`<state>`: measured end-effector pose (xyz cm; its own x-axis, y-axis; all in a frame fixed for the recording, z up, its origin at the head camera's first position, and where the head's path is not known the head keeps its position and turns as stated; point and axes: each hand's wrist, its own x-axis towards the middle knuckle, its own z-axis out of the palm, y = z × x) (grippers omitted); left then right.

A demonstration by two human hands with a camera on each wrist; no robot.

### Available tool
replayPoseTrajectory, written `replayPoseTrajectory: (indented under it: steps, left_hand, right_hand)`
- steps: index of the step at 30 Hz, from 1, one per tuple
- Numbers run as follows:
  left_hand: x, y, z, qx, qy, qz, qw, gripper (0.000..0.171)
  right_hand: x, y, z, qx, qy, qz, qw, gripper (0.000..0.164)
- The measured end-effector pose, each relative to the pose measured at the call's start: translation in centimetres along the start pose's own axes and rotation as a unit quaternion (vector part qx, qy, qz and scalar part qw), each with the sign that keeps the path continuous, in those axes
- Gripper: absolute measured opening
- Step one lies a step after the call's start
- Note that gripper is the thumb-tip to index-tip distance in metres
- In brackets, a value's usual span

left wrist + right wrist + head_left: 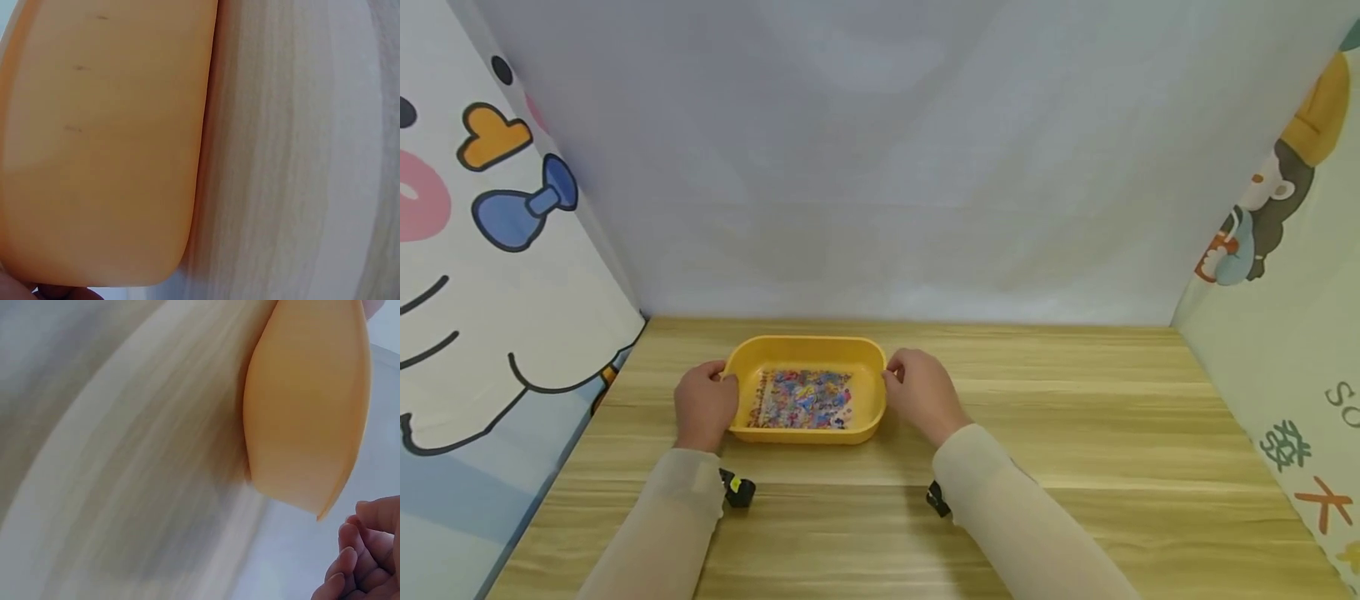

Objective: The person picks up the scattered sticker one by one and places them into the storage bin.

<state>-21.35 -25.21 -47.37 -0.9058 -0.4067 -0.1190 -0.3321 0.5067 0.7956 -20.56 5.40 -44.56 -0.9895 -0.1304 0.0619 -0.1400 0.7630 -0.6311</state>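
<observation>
A yellow plastic basin (pixel 805 436) with rounded corners rests on the wooden table. Inside it lies a flat rectangular patch of many-coloured small pieces (pixel 805 398); whether a clear bag encloses them I cannot tell. At the basin's left end, my left hand (pixel 705 406) pinches the rim between thumb and fingers. My right hand (pixel 925 395) is beside the right end, its fingers loosely curled. The right wrist view shows a gap between the right fingertips (pixel 350 550) and the basin's edge. Only a few left fingers (pixel 53 291) show in the left wrist view, by the basin's corner.
The wood-grain table (pixel 1060 417) extends to the right and toward me. A pale cloth wall (pixel 910 167) stands behind it. Printed cartoon panels flank both sides, the left panel (pixel 497 292) and the right panel (pixel 1285 350). Black wrist devices sit under both sleeves.
</observation>
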Motion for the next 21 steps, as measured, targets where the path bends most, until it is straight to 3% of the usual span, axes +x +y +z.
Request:
replayPoseTrajectory:
  steps: [9,21]
  left_hand:
    - [0.1,-0.5,-0.4,0.008,0.001,0.004,1.0,0.048]
    - [-0.3,-0.4,-2.9,0.078,-0.013,0.06,0.9951,0.059]
  right_hand:
    - [-1.6,1.8,-0.4,0.021,0.009,0.004,1.0,0.011]
    - [-4.4,4.7,-3.3,0.016,0.02,0.031,0.999,0.011]
